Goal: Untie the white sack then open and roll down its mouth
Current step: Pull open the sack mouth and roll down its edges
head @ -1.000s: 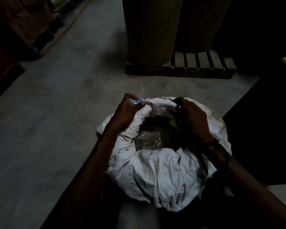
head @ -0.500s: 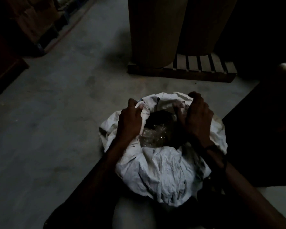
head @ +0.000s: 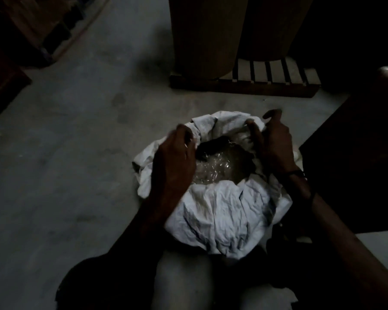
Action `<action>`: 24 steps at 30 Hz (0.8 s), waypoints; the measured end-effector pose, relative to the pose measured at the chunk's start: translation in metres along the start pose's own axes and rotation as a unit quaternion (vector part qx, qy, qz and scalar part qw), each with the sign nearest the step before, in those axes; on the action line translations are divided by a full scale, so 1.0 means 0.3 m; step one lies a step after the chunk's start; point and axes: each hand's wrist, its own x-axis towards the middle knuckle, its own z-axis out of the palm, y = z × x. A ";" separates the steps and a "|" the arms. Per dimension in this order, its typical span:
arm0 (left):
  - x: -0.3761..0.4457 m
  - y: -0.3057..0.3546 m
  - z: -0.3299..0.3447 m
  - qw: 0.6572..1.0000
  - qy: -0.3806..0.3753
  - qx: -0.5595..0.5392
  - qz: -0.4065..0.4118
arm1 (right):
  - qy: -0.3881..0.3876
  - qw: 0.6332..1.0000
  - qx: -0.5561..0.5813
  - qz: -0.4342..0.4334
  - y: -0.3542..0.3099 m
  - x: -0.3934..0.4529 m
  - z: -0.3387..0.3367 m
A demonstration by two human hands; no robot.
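The white sack [head: 220, 211] stands on the grey floor in front of me, its mouth open and its cloth rolled down in a thick crumpled rim. Inside it a clear plastic liner [head: 213, 168] glints over dark contents. My left hand [head: 175, 159] grips the left side of the rim, fingers curled over the cloth. My right hand [head: 276, 142] holds the far right side of the rim, thumb inside the mouth and fingers outside. A dark band sits on my right wrist.
Two tall brown drums [head: 204, 34] stand on a wooden pallet [head: 267, 83] just behind the sack. A dark bulky object [head: 356, 153] is close on the right. Dark stacked goods [head: 31, 30] line the far left. Bare concrete floor [head: 65, 153] lies to the left.
Both hands have shifted along the rim: the left has come nearer and lower on the left side, the right has moved to the far right. The mouth is wider.
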 end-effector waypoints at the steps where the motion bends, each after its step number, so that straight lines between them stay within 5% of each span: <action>1: -0.042 0.030 0.004 0.999 -0.034 -0.018 -0.033 | 0.035 0.998 -0.028 -0.053 -0.011 -0.028 -0.016; 4: -0.125 0.036 0.042 0.982 -0.168 0.034 -0.080 | 0.000 0.982 0.028 -0.189 -0.055 -0.117 -0.045; 6: -0.113 -0.010 0.055 0.964 -0.241 0.057 -0.095 | -0.133 0.968 0.096 -0.191 -0.049 -0.163 -0.050; 8: -0.069 -0.065 0.056 0.947 -0.298 0.085 -0.085 | -0.228 0.954 0.021 -0.193 -0.006 -0.185 -0.044; 13: 0.053 -0.162 0.009 0.905 -0.370 0.210 0.008 | -0.285 0.929 -0.097 -0.216 0.045 -0.085 -0.030; 17: 0.166 -0.180 -0.009 0.858 -0.485 0.168 -0.031 | -0.353 0.919 -0.060 -0.163 0.024 0.033 -0.030; 20: 0.245 -0.186 0.013 0.900 -0.431 0.067 -0.012 | -0.361 0.917 -0.086 -0.149 -0.002 0.075 -0.015; 24: 0.393 -0.208 0.078 0.941 -0.330 0.072 0.030 | -0.421 0.857 -0.233 -0.182 -0.010 0.051 0.035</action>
